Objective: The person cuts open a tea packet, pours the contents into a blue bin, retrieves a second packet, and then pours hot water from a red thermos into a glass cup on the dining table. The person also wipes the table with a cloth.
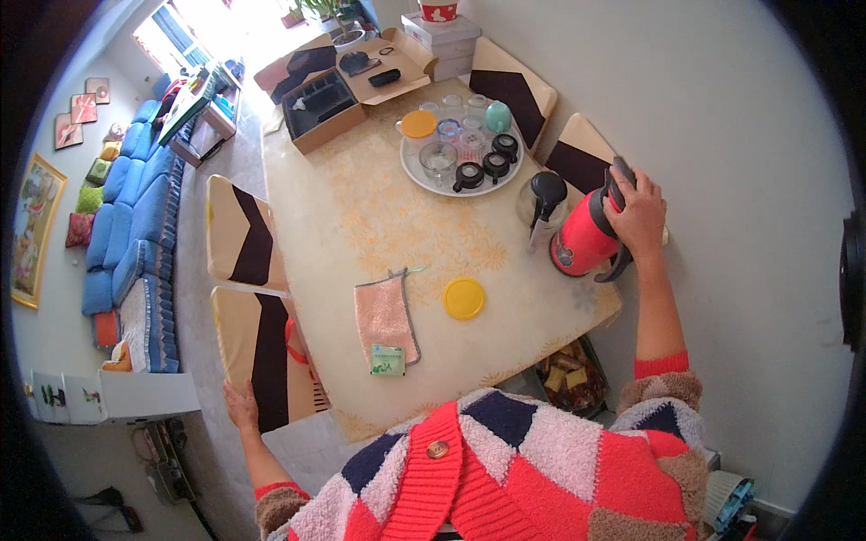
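Observation:
My right hand (636,211) grips the dark top of a red vacuum jug (583,237), which stands tilted in view at the table's right edge, its black handle towards me. Beside the jug is a glass pot with a black lid (547,191). My left hand (241,404) holds the outer edge of a cream and dark-brown chair back (233,338), left of the table. Before me on the tabletop (325,237) lie a pink cloth (381,311), a small green packet (388,360) overlapping its lower edge, and a round yellow lid (464,298).
A round white tray (423,181) carries several glasses, a yellow-lidded cup (419,124) and black-rimmed lids (468,176). Behind it sits an opened cardboard box (325,135). More chairs (240,230) flank the table. A container of food packets (574,379) is below the near edge. A blue sofa (125,216) stands far left.

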